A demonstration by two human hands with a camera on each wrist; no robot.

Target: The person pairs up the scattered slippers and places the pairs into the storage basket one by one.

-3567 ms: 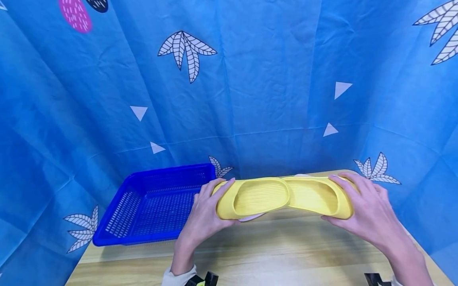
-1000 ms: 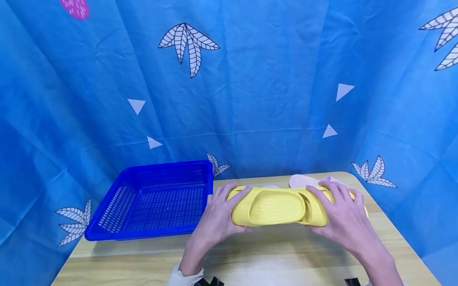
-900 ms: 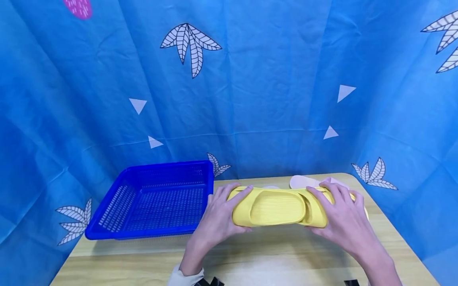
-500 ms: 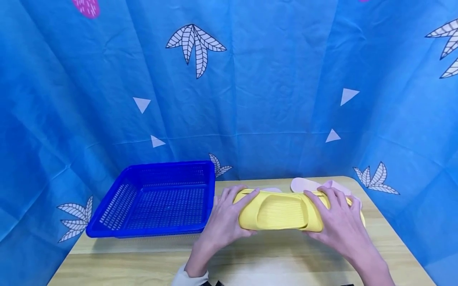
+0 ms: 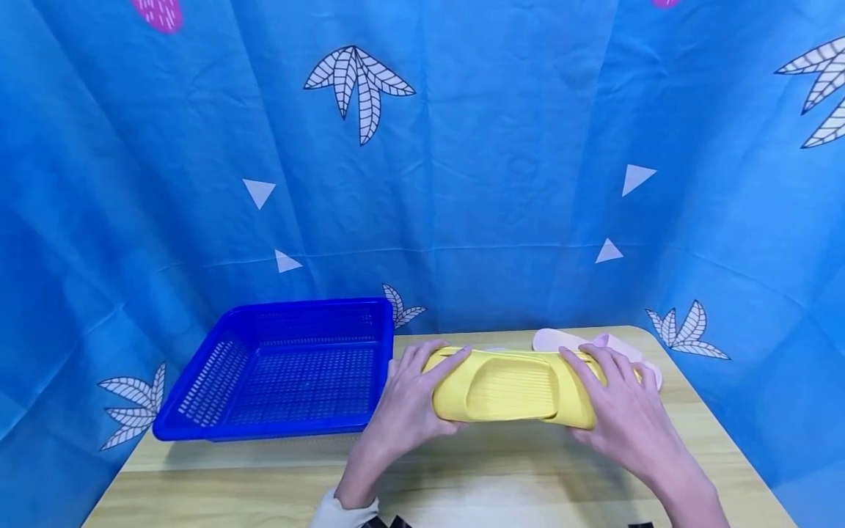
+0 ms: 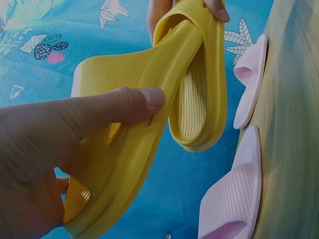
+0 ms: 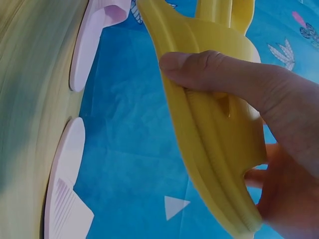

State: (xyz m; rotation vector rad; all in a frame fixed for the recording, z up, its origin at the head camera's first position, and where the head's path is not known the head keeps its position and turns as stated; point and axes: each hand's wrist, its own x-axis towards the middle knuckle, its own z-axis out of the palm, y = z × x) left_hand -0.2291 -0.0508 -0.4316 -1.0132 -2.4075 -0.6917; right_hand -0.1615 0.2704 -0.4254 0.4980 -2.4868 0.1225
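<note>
Two yellow slide slippers are held up end to end above the table. My left hand point(image 5: 409, 403) grips the left slipper point(image 6: 134, 164) round its strap, thumb on the sole edge in the left wrist view. My right hand point(image 5: 627, 418) holds the right slipper point(image 7: 214, 134) the same way, thumb across its side. The slippers overlap: the left one's heel runs into the strap opening of the right one in the left wrist view. In the head view their ribbed footbed point(image 5: 511, 389) shows between the two straps. My fingers behind the straps are partly hidden.
A blue perforated plastic basket point(image 5: 300, 433) stands left on the wooden table point(image 5: 502, 499). Pink slippers lie behind the yellow ones: one point(image 5: 561, 339) at back right, another point(image 5: 496, 349) mostly hidden. A blue patterned curtain point(image 5: 495, 147) hangs behind.
The yellow slippers, overlapping only at the heels at first, have slid further into each other. My hands have come closer together. The pink slipper at back right has come into fuller view.
</note>
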